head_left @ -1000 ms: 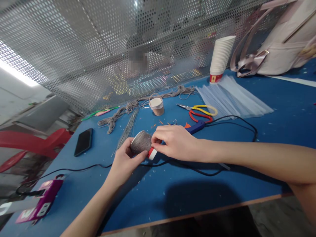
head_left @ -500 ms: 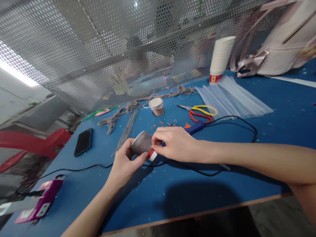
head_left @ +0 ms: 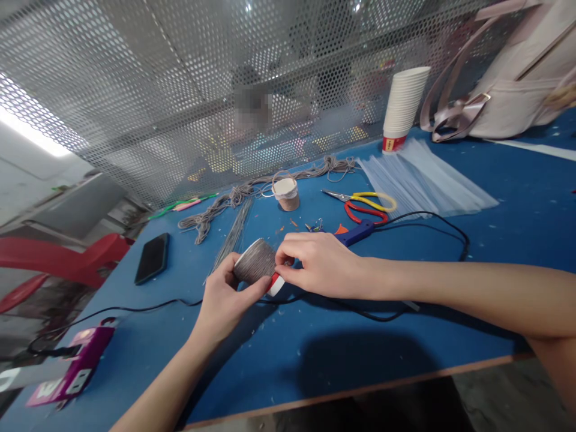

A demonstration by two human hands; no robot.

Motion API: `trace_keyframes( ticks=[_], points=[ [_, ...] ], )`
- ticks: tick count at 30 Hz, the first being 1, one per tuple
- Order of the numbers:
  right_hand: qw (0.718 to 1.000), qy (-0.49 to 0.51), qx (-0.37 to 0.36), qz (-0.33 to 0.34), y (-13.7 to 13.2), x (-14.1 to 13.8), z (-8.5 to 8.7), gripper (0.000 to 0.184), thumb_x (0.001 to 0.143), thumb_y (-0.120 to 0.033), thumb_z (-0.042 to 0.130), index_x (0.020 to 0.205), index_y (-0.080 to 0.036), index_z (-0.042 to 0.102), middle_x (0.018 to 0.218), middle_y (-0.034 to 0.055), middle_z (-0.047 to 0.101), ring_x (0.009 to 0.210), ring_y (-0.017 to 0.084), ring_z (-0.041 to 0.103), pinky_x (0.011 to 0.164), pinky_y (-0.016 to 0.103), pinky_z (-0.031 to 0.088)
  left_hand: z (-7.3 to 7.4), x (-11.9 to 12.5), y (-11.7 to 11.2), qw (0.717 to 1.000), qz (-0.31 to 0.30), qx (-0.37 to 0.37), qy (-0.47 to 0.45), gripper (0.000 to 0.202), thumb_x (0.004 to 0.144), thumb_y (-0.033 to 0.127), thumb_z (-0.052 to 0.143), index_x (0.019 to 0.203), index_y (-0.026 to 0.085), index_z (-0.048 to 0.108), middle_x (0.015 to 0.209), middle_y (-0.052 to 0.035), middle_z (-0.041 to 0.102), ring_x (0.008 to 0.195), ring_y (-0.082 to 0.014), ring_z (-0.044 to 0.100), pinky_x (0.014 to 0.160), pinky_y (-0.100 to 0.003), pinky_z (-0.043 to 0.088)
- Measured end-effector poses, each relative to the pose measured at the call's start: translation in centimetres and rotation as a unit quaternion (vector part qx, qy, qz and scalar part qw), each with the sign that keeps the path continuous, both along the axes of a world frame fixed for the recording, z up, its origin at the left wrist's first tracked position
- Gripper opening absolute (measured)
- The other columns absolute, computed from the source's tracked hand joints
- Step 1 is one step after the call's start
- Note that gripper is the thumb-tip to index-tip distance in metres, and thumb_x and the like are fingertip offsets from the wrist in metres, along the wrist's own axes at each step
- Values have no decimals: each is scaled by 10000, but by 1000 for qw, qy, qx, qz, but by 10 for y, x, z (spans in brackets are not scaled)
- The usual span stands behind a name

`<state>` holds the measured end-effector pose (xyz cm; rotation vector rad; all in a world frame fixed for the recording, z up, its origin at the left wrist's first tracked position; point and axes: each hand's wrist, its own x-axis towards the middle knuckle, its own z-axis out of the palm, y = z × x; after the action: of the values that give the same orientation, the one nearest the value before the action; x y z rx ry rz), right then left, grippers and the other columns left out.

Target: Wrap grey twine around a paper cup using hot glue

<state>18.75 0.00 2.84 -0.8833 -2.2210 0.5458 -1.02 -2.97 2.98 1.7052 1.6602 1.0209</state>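
A paper cup (head_left: 276,284) lies tilted in my left hand (head_left: 225,297), whose thumb and fingers close around it. Grey cord (head_left: 255,261) is wound in tight rows over most of the cup, leaving a red and white band bare at one end. My right hand (head_left: 310,261) pinches at the edge of the winding, thumb and forefinger together on the cord; its loose end is hidden by the fingers. Just behind that hand lies a blue glue gun (head_left: 356,233) with an orange part, partly covered by the hand.
Beyond the hands stand a small cord-wrapped bucket (head_left: 288,195), scissors (head_left: 366,204) with red and yellow handles, and stacked paper cups (head_left: 402,108). Grey cord bundles (head_left: 207,219), clear plastic strips (head_left: 418,180), a phone (head_left: 152,258), a purple power strip (head_left: 74,366) and a black cable (head_left: 144,309) lie around.
The cup and my left hand have shifted slightly left, and the cup has turned a little. My right hand keeps its pinch at the winding's edge.
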Motion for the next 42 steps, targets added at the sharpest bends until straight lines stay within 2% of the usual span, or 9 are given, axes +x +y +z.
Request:
trace_keyframes(
  ticks=[21,30,36,42],
  points=[
    [998,4,-56,-11,2,0,4,90,841,-185,605,752,-172,615,804,7,641,749,133,563,680,258,367,5,2,-1,999,-9,49,6,246,597,310,716,645,191,506,586,52,492,547,-95,440,513,-218,371],
    [998,6,-64,-11,4,0,4,95,842,-187,599,749,-174,614,820,10,653,766,136,565,698,268,368,2,-1,-2,999,-18,51,2,241,611,301,715,663,189,509,596,51,492,556,-95,443,513,-218,372],
    [995,26,-91,-18,6,-2,3,80,814,-181,612,737,-171,631,786,-1,645,697,114,532,685,261,376,2,-1,-1,998,-25,55,-7,237,607,284,716,663,188,506,596,51,487,549,-91,439,496,-208,367],
    [987,59,-148,1,8,-2,6,83,788,-147,611,707,-160,628,730,-9,634,663,100,521,648,244,373,1,-4,0,996,-33,76,-20,252,591,277,732,660,188,506,585,53,484,523,-83,428,474,-200,357]
  ],
)
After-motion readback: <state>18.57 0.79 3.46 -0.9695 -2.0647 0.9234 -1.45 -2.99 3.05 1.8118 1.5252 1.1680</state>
